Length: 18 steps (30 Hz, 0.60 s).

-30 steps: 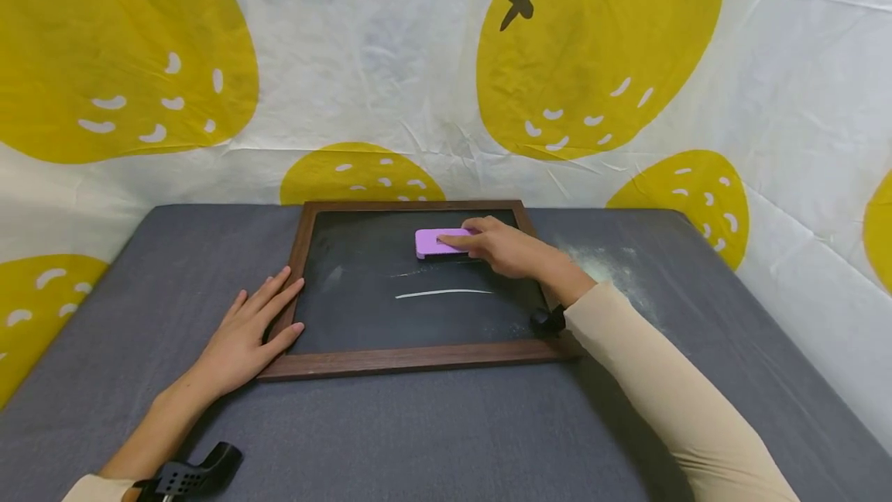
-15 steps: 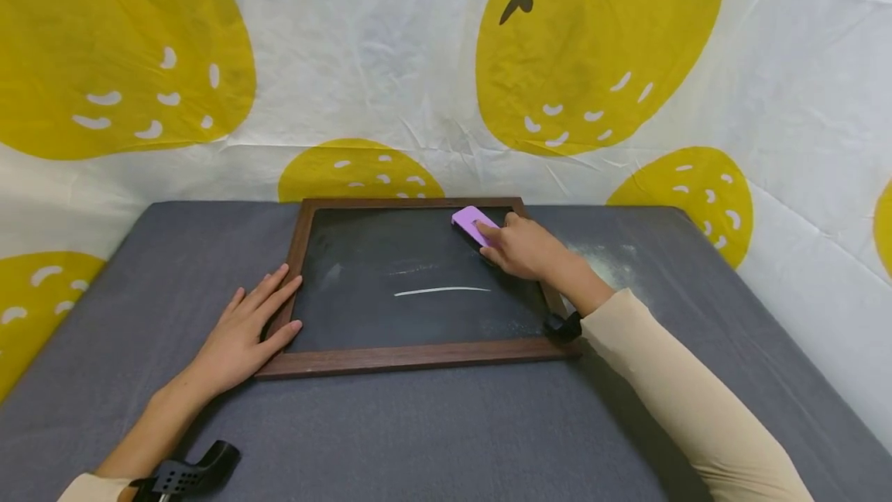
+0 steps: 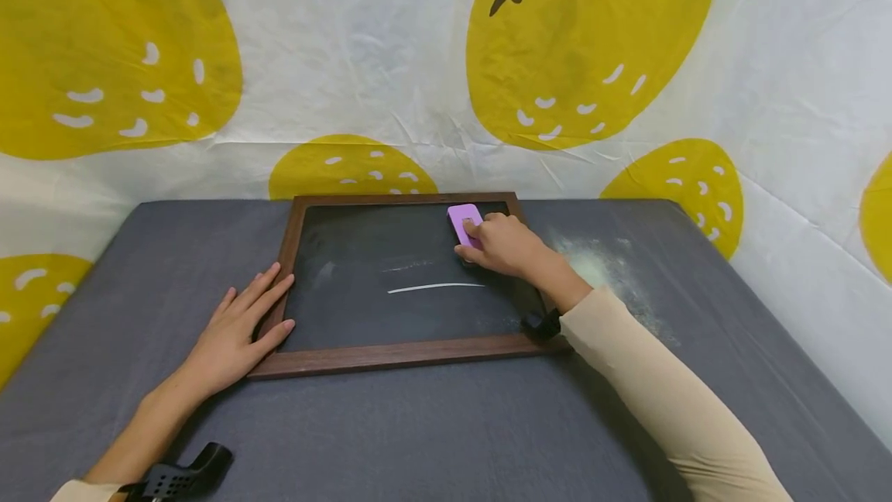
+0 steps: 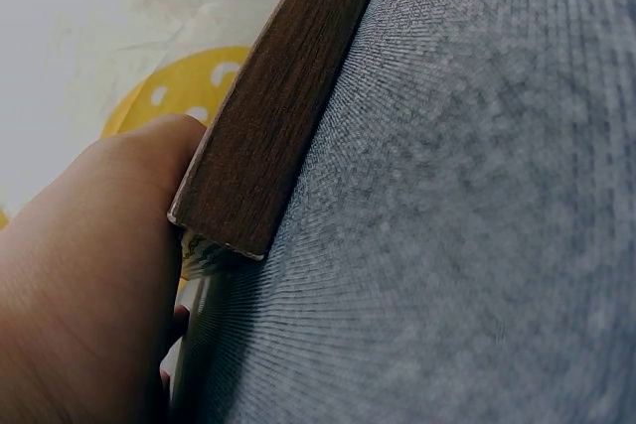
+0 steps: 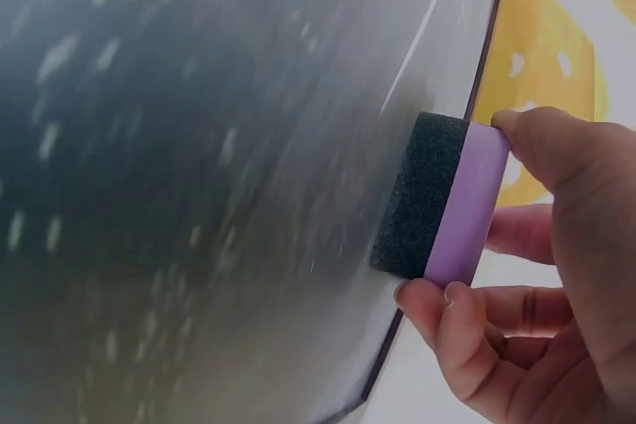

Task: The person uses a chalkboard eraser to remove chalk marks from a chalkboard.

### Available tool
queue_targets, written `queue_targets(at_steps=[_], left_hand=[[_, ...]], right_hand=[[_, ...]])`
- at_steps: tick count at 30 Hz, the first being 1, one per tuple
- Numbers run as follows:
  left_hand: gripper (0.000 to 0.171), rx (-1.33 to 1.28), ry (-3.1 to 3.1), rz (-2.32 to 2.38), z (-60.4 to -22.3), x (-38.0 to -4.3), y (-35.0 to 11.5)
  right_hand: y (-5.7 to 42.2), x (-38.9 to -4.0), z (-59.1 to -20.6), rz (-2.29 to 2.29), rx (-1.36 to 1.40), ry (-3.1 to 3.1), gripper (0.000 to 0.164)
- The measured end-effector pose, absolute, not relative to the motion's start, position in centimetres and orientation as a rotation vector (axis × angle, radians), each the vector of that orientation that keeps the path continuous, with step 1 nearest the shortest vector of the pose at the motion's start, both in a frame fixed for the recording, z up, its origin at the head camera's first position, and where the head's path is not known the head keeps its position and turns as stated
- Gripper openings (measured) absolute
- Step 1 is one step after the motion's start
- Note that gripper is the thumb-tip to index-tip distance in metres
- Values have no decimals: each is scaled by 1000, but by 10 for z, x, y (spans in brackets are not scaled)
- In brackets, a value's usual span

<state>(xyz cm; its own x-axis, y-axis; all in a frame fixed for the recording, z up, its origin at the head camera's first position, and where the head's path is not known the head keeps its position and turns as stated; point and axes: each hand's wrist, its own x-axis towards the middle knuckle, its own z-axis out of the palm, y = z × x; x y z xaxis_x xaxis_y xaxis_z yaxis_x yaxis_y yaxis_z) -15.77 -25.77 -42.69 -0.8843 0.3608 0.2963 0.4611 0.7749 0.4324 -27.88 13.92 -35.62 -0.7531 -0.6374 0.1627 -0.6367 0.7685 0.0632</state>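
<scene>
A framed chalkboard (image 3: 390, 316) lies on the table, its brown wooden frame running round a black surface. One white chalk line (image 3: 435, 287) crosses its middle, with a fainter smear above. My right hand (image 3: 512, 246) grips a purple chalkboard eraser (image 3: 464, 215) near the board's far right. In the right wrist view the eraser's dark felt (image 5: 422, 196) faces the board, with thumb and fingers on the purple back. My left hand (image 3: 230, 339) rests on the left side of the frame, fingers spread. The left wrist view shows the frame's corner (image 4: 248, 146) beside that hand.
Grey cloth (image 3: 418, 432) covers the table. Pale chalk dust (image 3: 599, 266) marks it right of the board. A white wall cloth (image 3: 348, 45) with yellow fruit shapes hangs behind the table's back edge. A black wrist camera (image 3: 184, 475) sits on the left wrist.
My right hand has moved the eraser rightward and turned it from lying sideways to pointing away from me. The left hand stays on the frame. The view has shifted slightly.
</scene>
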Motion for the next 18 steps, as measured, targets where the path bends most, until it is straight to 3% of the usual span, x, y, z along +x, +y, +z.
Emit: queue_targets(at_steps=[18], left_hand=[[66,-663,-2754,-752,-428,-158,-258]], right_hand=[[86,-270,-356,-79,1084,-2799,50]])
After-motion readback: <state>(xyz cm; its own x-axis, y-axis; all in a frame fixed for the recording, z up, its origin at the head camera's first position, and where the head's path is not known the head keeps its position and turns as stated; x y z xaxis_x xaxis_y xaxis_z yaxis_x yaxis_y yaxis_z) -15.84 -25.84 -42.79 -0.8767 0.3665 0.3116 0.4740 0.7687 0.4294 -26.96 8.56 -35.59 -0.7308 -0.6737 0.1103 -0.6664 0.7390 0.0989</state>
